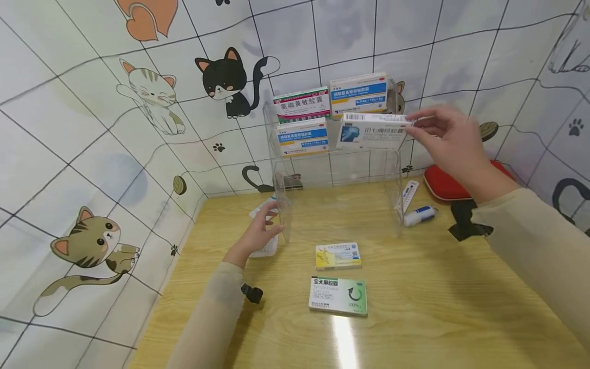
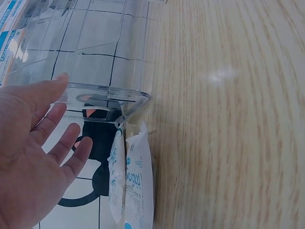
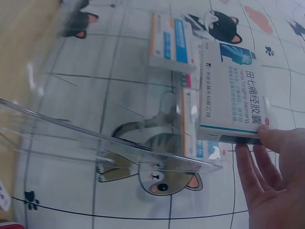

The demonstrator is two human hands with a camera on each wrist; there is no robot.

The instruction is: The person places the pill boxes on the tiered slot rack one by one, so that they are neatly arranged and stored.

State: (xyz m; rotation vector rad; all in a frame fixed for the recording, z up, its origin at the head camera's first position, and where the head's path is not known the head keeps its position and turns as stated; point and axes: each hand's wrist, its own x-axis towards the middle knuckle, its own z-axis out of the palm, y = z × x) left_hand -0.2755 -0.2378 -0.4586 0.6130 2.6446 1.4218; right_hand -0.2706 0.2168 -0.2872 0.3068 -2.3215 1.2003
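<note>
A clear acrylic tiered shelf (image 1: 341,166) stands at the back of the wooden table (image 1: 438,307). My right hand (image 1: 438,134) pinches the right end of a white and blue medicine box (image 1: 372,132) and holds it at the shelf's lower tier, right side. In the right wrist view the box (image 3: 233,95) stands above the clear shelf edge (image 3: 95,138) with my right hand (image 3: 267,176) on its end. My left hand (image 1: 260,230) lies open, fingers straight, against the shelf's left side wall (image 2: 105,47). In the left wrist view my left hand (image 2: 43,143) has fingertips touching the clear edge.
Three more boxes sit on the shelf: (image 1: 301,104), (image 1: 358,95), (image 1: 301,137). A yellow box (image 1: 338,255) and a green-white box (image 1: 338,295) lie in front. A white packet (image 2: 136,181) lies by the left hand. A thermometer (image 1: 407,195), white tube (image 1: 419,215) and red case (image 1: 444,182) lie right.
</note>
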